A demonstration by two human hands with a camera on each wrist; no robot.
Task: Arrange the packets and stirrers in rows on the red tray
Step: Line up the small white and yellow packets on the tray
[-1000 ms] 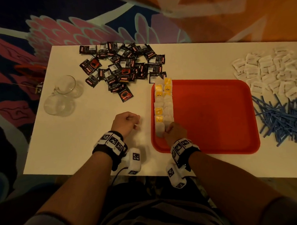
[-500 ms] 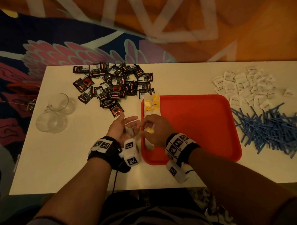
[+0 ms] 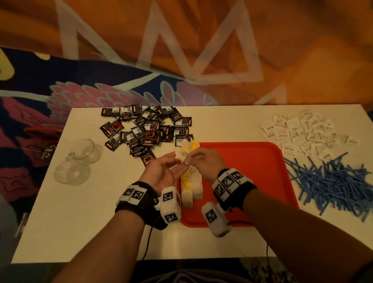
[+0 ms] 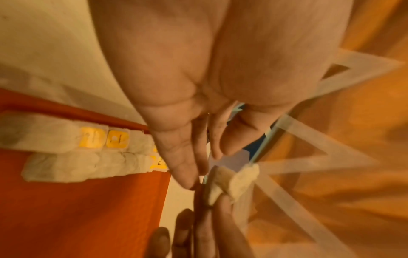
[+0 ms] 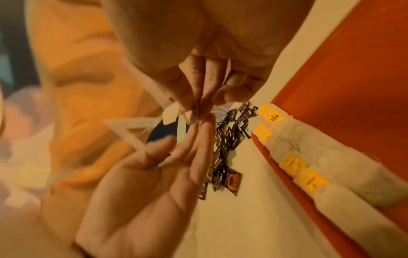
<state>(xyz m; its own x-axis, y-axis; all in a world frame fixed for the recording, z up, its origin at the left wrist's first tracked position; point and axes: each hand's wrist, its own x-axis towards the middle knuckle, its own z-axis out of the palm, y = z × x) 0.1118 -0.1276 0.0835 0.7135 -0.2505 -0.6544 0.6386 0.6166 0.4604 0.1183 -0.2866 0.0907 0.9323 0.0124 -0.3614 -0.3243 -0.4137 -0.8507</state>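
Right now the right hand [image 3: 203, 162] is pinching a white tea bag [image 3: 181, 155] above the open, upturned left hand [image 3: 161, 174], seemingly mid-handover, and placing it next means extending the rows [image 3: 192, 188] below them on the red tray [image 3: 258, 181].

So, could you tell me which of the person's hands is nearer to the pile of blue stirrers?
Right. The right hand is over the red tray's left part, with tray between it and the blue stirrers at the table's right side. The left hand is farther away, beyond the tray's left edge.
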